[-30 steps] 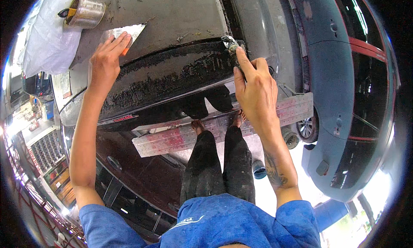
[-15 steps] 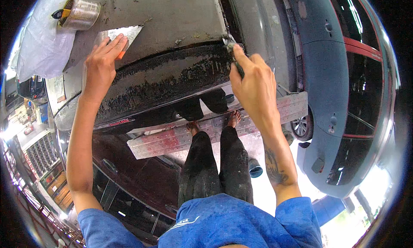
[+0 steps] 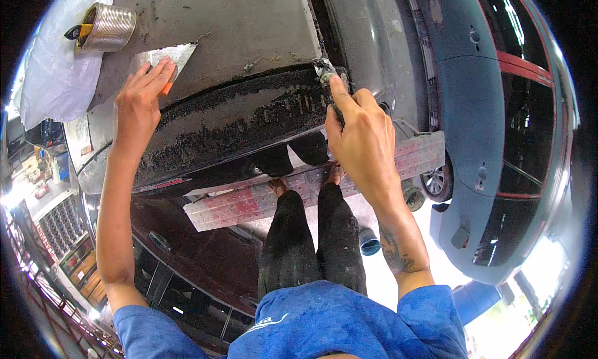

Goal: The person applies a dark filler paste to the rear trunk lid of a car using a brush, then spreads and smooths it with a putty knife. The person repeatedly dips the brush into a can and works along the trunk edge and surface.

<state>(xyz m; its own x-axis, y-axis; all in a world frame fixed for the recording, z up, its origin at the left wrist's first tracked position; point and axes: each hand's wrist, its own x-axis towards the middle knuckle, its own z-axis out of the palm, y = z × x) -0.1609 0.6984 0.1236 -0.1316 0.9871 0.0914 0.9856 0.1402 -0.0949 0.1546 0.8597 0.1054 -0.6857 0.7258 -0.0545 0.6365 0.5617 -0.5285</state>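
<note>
My right hand is closed round a small scraper, its index finger stretched along the tool toward the blade. The dirty blade touches the right rear corner of a dull grey vehicle panel, beside a dark groove. On the panel's left part, my left hand bears down on a wide metal scraper with an orange edge. Its fingers lie together over the tool, and the thumb is hidden. Black, flaking residue runs along the panel's near edge. Small crumbs lie on the grey surface.
A tin can with a yellow-and-black tool in it stands beside plastic sheeting at upper left. My bare feet are on a perforated metal plank. Another vehicle stands close on the right, and a dark one lower left.
The whole view has shifted slightly, the panel and can now lying a little lower and further left. My right hand has drawn its scraper slightly toward me. My left hand stays put on the panel.
</note>
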